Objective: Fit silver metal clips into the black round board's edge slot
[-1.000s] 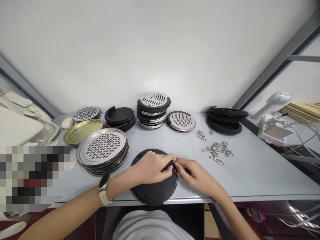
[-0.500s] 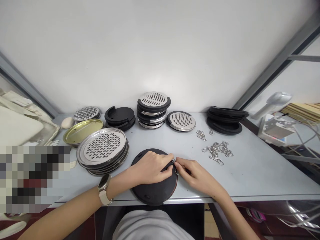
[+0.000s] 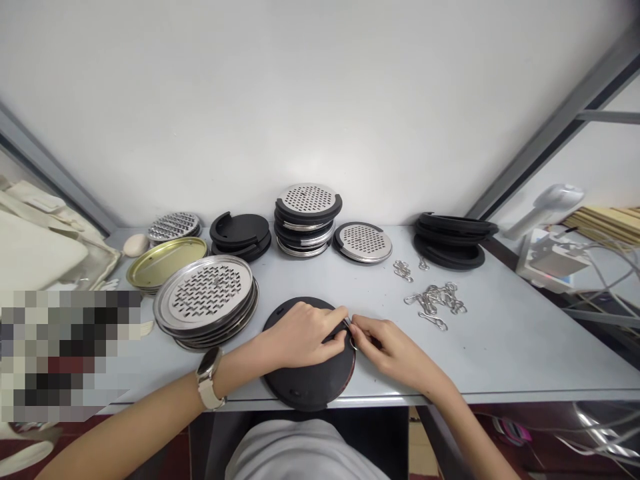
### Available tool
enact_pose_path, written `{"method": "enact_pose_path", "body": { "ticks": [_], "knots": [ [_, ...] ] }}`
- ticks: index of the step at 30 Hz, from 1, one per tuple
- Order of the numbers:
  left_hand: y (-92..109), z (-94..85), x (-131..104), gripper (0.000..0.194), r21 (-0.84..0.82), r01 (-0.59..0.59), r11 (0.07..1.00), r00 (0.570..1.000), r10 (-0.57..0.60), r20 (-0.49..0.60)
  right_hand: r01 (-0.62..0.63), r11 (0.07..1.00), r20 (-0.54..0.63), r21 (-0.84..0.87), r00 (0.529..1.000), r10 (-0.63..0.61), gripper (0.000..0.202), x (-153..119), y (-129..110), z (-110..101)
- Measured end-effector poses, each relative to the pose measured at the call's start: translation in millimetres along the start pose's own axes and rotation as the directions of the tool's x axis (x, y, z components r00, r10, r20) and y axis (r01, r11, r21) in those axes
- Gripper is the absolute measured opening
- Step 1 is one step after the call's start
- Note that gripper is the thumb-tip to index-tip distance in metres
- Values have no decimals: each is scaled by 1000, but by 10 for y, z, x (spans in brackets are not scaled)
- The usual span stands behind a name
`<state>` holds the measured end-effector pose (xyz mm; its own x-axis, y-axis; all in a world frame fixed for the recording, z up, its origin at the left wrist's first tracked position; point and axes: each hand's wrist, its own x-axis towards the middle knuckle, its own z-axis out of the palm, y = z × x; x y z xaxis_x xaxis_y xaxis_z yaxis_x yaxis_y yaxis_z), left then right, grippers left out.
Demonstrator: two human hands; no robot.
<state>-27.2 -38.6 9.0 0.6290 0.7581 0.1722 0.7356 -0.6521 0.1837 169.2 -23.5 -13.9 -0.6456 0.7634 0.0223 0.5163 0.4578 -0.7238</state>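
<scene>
— Moved since the earlier frame?
— Nothing visibly. Head view: black disc [image 3: 305,387], one, at the worktop [image 3: 500,333]'s front edge.
— Fingers [image 3: 364,323]?
— Right hand [image 3: 387,350]: pinched on clip [image 3: 353,345], disc's right rim. Left hand [image 3: 303,337]: across disc; grip on clip, cannot tell.

one head-worn view, looking forward and down at hands [image 3: 345,337].
</scene>
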Motion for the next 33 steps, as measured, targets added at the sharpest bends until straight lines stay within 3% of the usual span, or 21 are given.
{"method": "enact_pose_path", "body": {
  "ticks": [33],
  "knots": [
    [10, -1, 0, 12, 15, 37, 999, 999, -37, 16, -32, 998, -19, 60, 999, 33, 32, 5, -20, 12]
  ]
}}
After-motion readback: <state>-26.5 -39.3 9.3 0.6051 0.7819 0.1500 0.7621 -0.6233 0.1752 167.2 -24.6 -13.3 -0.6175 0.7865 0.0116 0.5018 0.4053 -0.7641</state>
